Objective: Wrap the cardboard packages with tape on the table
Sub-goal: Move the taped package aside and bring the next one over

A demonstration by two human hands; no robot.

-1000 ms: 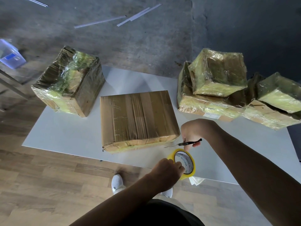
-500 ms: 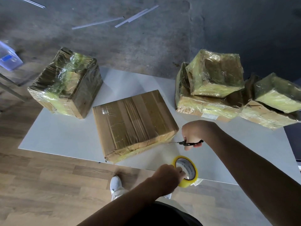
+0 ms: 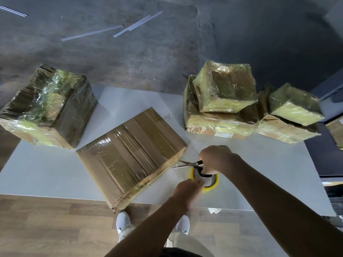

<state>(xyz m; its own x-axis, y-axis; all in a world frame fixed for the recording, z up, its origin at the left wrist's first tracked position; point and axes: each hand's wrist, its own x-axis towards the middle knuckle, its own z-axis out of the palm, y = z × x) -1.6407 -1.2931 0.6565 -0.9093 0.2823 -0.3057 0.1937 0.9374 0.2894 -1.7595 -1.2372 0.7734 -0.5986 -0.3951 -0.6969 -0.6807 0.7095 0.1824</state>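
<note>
One flat cardboard package lies at the centre of the frame on the white worktop. It sits askew, its top banded with glossy clear tape, and its lowest corner hangs past the worktop's lower edge. Just right of it, the yellow tape roll rests near that same edge. The left grip, a bare hand blurred in the picture, has its fingers bunched on the roll's left rim, pinching it. The right grip is curled through the black handles of the scissors. Their blades stand slightly apart and point left toward the package's right corner, with the handles overlapping the roll in the picture.

At centre left, a taller package sheathed in wrinkled yellowish film juts past the worktop's left side. At the upper right, four film-wrapped packages sit in two stacks: a boxy one atop a flatter one, and a smaller one atop another. A further wrapped package is cut off by the right edge of the frame.

Wooden flooring fills the lower left. Two white shoes show below the worktop's edge, and a scrap of paper peeks from beneath it. Grey, mottled flooring covers the top of the frame, with several pale strips scattered on it. The upper right falls into shadow.
</note>
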